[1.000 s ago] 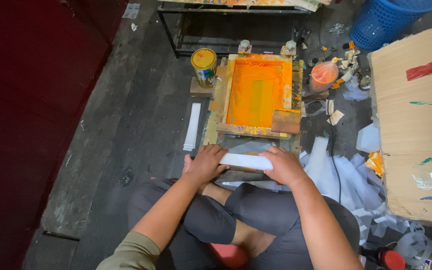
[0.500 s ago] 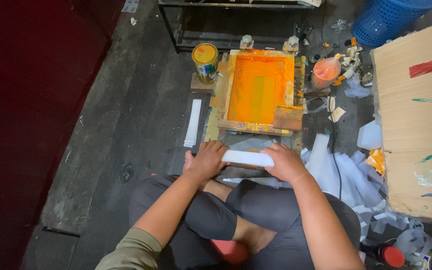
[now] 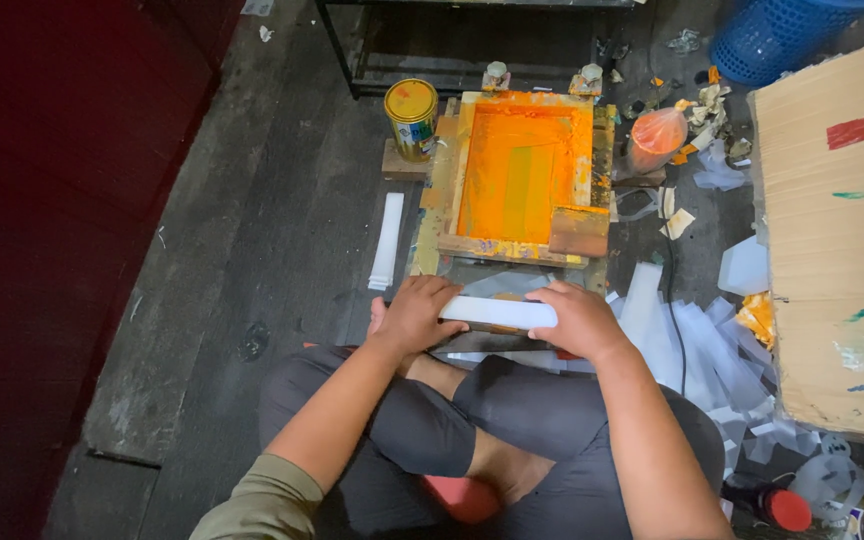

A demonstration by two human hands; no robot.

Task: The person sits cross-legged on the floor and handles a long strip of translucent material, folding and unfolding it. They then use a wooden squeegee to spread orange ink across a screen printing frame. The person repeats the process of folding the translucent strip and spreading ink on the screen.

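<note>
White strip stack [image 3: 498, 312] lying left-to-right, left hand [image 3: 414, 314] and right hand [image 3: 579, 319] clenched on ends, probably plastic.

Dark worn plank floor [image 3: 252, 250], dark red wall [image 3: 42, 200] left, black metal frame [image 3: 352, 50] behind.

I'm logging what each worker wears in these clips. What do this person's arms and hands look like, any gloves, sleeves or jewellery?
Both hands are bare: no gloves on the left hand or the right hand, and no rings, watch or bracelet show. The forearms are uncovered. A short olive-green sleeve covers the left upper arm; the right arm's sleeve is out of view.
</note>
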